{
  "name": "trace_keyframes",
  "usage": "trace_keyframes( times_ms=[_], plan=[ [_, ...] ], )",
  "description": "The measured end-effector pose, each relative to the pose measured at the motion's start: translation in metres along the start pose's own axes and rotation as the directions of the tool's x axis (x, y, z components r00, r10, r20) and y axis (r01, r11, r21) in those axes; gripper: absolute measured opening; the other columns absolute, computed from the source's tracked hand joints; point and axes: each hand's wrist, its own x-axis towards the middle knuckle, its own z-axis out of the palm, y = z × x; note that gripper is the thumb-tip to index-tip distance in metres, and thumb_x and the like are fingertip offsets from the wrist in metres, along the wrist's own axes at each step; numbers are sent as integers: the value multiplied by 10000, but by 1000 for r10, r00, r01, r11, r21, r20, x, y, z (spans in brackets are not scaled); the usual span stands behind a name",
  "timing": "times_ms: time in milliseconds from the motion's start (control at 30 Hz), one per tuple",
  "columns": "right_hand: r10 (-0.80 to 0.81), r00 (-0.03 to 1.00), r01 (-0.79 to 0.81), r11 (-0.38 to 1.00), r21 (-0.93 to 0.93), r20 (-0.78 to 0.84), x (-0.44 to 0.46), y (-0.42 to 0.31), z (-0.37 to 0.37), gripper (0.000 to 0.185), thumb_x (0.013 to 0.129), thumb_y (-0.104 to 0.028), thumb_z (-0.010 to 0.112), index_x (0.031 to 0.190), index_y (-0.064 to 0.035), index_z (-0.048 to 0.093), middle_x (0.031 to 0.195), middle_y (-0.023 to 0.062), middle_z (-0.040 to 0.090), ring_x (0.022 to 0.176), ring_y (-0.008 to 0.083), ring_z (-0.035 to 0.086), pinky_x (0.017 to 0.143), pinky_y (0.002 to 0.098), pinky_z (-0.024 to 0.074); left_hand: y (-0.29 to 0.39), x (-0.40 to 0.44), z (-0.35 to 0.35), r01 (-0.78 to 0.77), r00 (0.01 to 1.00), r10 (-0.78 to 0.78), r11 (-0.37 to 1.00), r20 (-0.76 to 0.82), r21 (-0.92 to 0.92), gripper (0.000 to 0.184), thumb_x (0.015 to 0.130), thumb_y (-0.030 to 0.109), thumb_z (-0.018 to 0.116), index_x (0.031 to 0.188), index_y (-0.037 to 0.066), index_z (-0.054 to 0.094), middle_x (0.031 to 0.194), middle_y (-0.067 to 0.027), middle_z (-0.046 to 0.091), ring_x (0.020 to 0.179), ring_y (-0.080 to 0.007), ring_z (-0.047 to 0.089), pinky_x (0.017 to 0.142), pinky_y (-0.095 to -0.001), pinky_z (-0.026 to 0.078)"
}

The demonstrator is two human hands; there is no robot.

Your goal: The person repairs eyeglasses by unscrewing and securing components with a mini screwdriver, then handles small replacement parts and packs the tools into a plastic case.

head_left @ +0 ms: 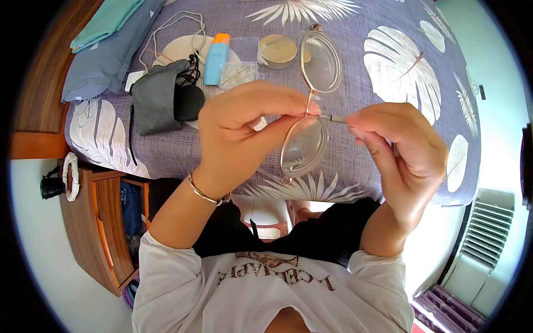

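The glasses [311, 93] are at the centre of the frame, above the near part of the bed [350, 72]. Their thin, rose-gold metal frame holds clear, rounded lenses, one above the other in the view. The left hand [247, 119] pinches them near the bridge, fingers closed on the metal. The right hand [408, 141] grips a slim metal tool [336, 119] between narrowed fingers, its tip pointing left at the bridge. Whether the tip touches is too small to tell. Fingers hide part of the bridge, and the temple arms are hard to make out.

At the upper left, a soft grey pouch [152, 102] lies beside a smooth blue bottle [216, 64] with an orange cap. Just right of the bottle is a clear plastic box [239, 75] with small contents that cannot be made out, then a shiny round tin [278, 50]. A pale cable [165, 28] loops above the pouch.

The bed's near edge runs below the glasses; woven-looking, leaf-patterned cloth extends right of the glasses to the curved right edge, giving room above the right hand.
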Motion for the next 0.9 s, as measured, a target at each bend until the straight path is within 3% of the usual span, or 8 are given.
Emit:
trace_keyframes(
  times_ms=[100, 467, 900],
  plan=[
    [-25, 1000, 24, 996, -89, -6, -1, 0, 4, 135, 638, 111, 577, 758, 50, 588, 710, 112, 569, 596, 133, 535, 496, 195, 412, 0, 3, -9, -49, 991, 37, 995, 125, 91, 197, 651, -150, 572, 815, -40, 580, 836, -132, 576, 768, -193, 586, 685, -258, 482],
    [-148, 973, 117, 978, -173, -179, 2, 11, 20, 155, 594, -5, 678, 708, 18, 576, 655, 83, 545, 554, 163, 527, 471, 226, 419, 5, 6, -13, -116, 988, 95, 976, 122, 183, 206, 651, -155, 568, 818, -37, 585, 844, -133, 579, 762, -179, 586, 672, -234, 479],
    [-82, 984, 41, 968, -246, -157, 1, 8, 22, 152, 609, -35, 684, 649, 4, 543, 586, 62, 505, 472, 157, 475, 404, 242, 366, 10, 9, -13, -221, 971, 180, 925, 156, 309, 171, 643, -116, 606, 776, -10, 588, 792, -120, 605, 730, -169, 588, 641, -231, 470]
  ],
)
